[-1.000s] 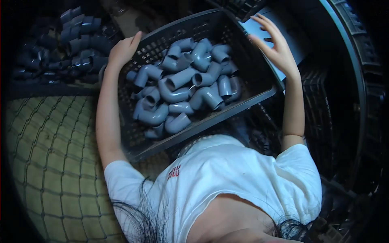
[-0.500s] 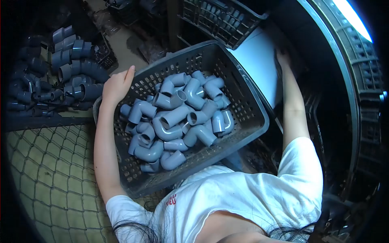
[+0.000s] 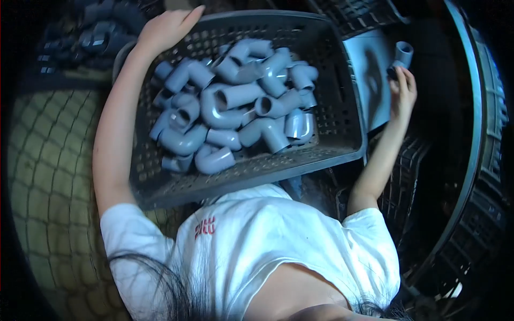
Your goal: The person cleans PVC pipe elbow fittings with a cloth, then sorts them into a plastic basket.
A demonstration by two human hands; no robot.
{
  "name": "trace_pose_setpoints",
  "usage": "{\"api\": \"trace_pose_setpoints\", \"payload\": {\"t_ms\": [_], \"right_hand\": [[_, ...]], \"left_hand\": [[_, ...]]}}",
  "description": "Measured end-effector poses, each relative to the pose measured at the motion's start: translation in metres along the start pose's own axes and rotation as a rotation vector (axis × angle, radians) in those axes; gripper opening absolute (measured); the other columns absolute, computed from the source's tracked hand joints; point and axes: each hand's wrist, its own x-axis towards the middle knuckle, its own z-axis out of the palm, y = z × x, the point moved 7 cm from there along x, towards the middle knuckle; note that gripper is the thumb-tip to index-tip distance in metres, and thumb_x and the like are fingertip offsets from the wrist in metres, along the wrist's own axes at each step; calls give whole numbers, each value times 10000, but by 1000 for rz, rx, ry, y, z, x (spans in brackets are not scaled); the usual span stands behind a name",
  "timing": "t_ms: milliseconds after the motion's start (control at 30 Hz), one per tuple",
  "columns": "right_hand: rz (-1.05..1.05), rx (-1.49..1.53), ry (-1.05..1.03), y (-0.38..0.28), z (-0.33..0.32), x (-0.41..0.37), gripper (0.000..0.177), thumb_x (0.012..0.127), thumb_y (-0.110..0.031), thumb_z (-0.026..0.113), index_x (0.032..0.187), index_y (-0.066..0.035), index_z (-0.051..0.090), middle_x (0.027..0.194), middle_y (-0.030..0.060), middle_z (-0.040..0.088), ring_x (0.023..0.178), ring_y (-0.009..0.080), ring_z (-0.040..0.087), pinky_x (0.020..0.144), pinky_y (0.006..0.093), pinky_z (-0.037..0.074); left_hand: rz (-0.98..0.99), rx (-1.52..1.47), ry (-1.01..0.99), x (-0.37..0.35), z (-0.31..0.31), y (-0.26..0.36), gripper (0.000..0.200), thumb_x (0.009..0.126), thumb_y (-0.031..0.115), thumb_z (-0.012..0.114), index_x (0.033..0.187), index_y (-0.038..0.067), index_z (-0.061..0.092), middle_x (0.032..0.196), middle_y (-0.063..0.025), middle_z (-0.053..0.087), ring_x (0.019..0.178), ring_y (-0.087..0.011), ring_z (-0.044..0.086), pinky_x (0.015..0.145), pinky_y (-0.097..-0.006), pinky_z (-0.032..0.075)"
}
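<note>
A black plastic crate [image 3: 333, 125] is tilted against the front of my shirt, holding many grey plastic pipe elbows [image 3: 235, 96] in a loose heap. My left hand [image 3: 170, 31] grips the crate's far left rim, its fingers partly hidden. Off the crate's right side, my right hand [image 3: 402, 96] pinches a single grey pipe elbow [image 3: 405, 51] in its fingertips, with the open end facing up. A pale flat surface [image 3: 369, 69] lies between the crate and this hand.
Dark pipe fittings [image 3: 99, 37] are piled at the upper left, above wire mesh [image 3: 59, 171]. Another dark crate [image 3: 353, 13] stands at the top. A curved metal edge [image 3: 471, 117] runs down the right side.
My right hand, low against the dark area before, now shows a pipe elbow in its fingers. The crate and my left hand sit higher in view, and the crate is turned more level.
</note>
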Motion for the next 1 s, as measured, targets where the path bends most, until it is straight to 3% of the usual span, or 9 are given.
{"api": "trace_pose_setpoints", "payload": {"t_ms": [133, 167, 267, 633, 700, 800, 867, 933, 1000], "right_hand": [[-294, -4, -738, -90, 74, -64, 142, 853, -38, 694, 981, 15, 664, 1260, 206, 607, 1081, 271, 625, 903, 367, 515], [-298, -8, -736, -97, 72, -63, 142, 853, -38, 694, 981, 15, 664, 1260, 206, 607, 1081, 271, 625, 903, 367, 515], [-296, -197, -897, -107, 76, -67, 171, 872, -90, 678, 1020, -5, 674, 1188, 178, 652, 1064, 269, 639, 911, 371, 503], [206, -619, -154, 78, 3, 113, 397, 937, -399, 603, 1132, -63, 687, 1108, 77, 685, 989, 156, 635, 867, 297, 487], [-134, -833, 130, 115, -42, 187, 475, 901, -453, 610, 1090, -25, 696, 1057, 156, 699, 994, 259, 666, 857, 342, 511], [-139, -1264, 243, 129, -54, 232, 469, 844, -310, 648, 1211, -20, 620, 1174, 202, 654, 1108, 327, 622, 952, 363, 469], [-126, -1266, 220, 115, -36, 232, 454, 861, -278, 627, 1227, -11, 601, 1217, 200, 635, 1147, 349, 599, 962, 383, 472], [-826, -1189, 218, 105, -20, 241, 654, 868, -497, 600, 1247, 35, 556, 1074, 254, 666, 1006, 383, 662, 894, 437, 527], [-744, -1039, 257, 110, -33, 247, 646, 872, -485, 601, 1253, 34, 549, 1072, 249, 667, 999, 378, 664, 891, 435, 527]], "left_hand": [[-61, 98, -36, -7, -21, 26, 523, 1001, 422, 385, 951, 16, 710, 932, -227, 699, 889, -362, 677, 814, -438, 519], [-37, 45, 44, -6, -19, 23, 693, 958, 549, 274, 821, 41, 725, 842, -279, 644, 885, -444, 630, 800, -547, 496], [-87, 92, -27, -7, -24, 28, 620, 977, 504, 336, 881, 29, 722, 887, -259, 677, 886, -411, 660, 811, -499, 512], [-65, -43, -17, -7, -12, 9, 601, 977, 561, 329, 945, 100, 713, 822, -163, 691, 871, -382, 661, 797, -460, 515], [-71, -57, -45, -7, -14, 12, 583, 982, 549, 343, 969, 92, 704, 871, -201, 678, 893, -413, 640, 796, -473, 505], [-69, -70, -75, -4, -13, 13, 544, 991, 517, 369, 990, 85, 700, 897, -242, 663, 888, -450, 620, 773, -485, 495], [-99, -67, -85, -4, -13, 15, 544, 992, 510, 374, 969, 73, 697, 870, -239, 661, 865, -445, 621, 754, -485, 491], [-102, -53, -83, -6, -15, 18, 532, 992, 492, 375, 938, 70, 694, 838, -225, 662, 845, -434, 626, 754, -488, 495], [-102, -41, -83, -5, -16, 19, 522, 991, 475, 375, 907, 67, 690, 806, -211, 663, 824, -423, 630, 754, -491, 499]]}}
